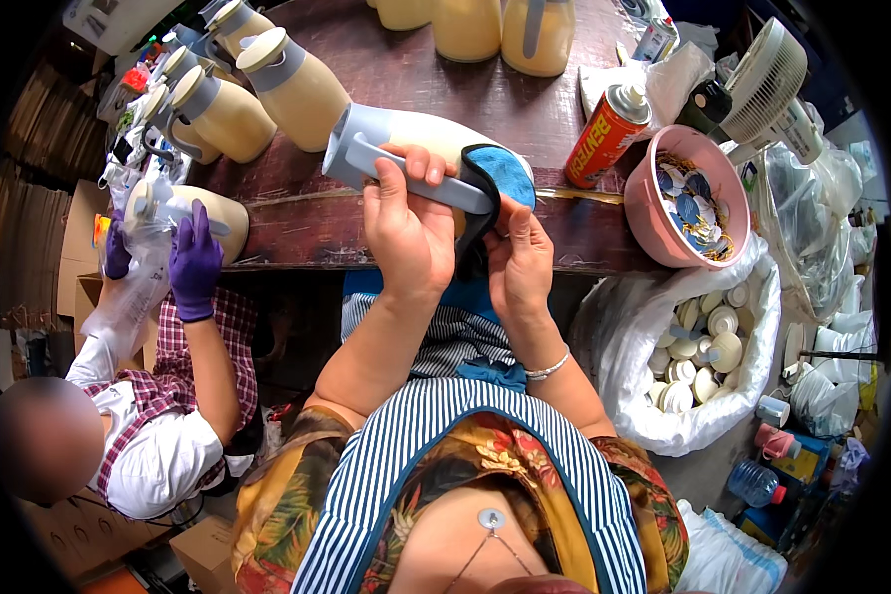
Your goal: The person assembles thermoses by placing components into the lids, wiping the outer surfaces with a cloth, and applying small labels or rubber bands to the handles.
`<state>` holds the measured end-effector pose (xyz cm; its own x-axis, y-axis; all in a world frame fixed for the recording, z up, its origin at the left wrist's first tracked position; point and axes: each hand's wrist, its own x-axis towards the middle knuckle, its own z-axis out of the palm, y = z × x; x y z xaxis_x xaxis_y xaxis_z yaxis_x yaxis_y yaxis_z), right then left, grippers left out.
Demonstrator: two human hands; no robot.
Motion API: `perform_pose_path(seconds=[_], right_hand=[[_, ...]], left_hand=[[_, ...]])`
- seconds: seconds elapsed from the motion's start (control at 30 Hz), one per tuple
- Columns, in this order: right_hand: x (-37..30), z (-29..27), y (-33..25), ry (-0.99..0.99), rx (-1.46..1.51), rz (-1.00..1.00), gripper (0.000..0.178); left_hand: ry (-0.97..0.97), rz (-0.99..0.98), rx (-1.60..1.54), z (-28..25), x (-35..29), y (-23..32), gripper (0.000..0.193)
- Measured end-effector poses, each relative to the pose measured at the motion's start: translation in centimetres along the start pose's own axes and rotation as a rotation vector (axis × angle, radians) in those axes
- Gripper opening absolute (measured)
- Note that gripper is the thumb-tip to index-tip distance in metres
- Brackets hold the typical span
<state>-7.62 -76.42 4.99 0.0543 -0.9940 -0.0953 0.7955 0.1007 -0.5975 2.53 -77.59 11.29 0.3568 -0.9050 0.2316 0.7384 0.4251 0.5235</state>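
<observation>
A cream vacuum jug (421, 125) with a grey collar and handle lies tilted at the front of the table, its mouth toward the left. My left hand (404, 220) is wrapped round the grey handle. Against the jug's base end lies a blue cloth (505, 174) with a black edge. My right hand (521, 259) pinches the lower part of this cloth between thumb and fingers. Some of the cloth's lower end is hidden by my right hand.
Several lidded jugs (302, 94) stand along the table's left; others stand at its far side. To the right are a red spray can (609, 137), a pink bucket (640, 198) of tags, a fan (767, 79) and a white sack (624, 396) of lids. A co-worker's purple-gloved hands (196, 259) handle another jug.
</observation>
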Motion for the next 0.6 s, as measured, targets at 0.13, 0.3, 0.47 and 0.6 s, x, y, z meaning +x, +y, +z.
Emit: perform_pose_path(seconds=[0.13,0.3,0.47,0.6], right_hand=[[0.2,-0.5,-0.1,-0.032,-0.066,-0.040,0.019],[-0.3,1.0,-0.3,-0.017,-0.044,0.109,0.019],[0.0,0.1,-0.6,-0.015,0.063,0.162,0.009],[0.7,-0.7,-0.4,-0.002,0.177,0.265,0.010]], left_hand=[[-0.017,0.015,0.007,0.0,-0.4,-0.4,0.021],[0.020,0.036,0.006,0.3,-0.9,-0.6,0.022],[0.025,0.035,0.032,0.3,-1.8,-0.9,0.023],[0.025,0.070,0.064,0.8,-2.2,-1.4,0.023]])
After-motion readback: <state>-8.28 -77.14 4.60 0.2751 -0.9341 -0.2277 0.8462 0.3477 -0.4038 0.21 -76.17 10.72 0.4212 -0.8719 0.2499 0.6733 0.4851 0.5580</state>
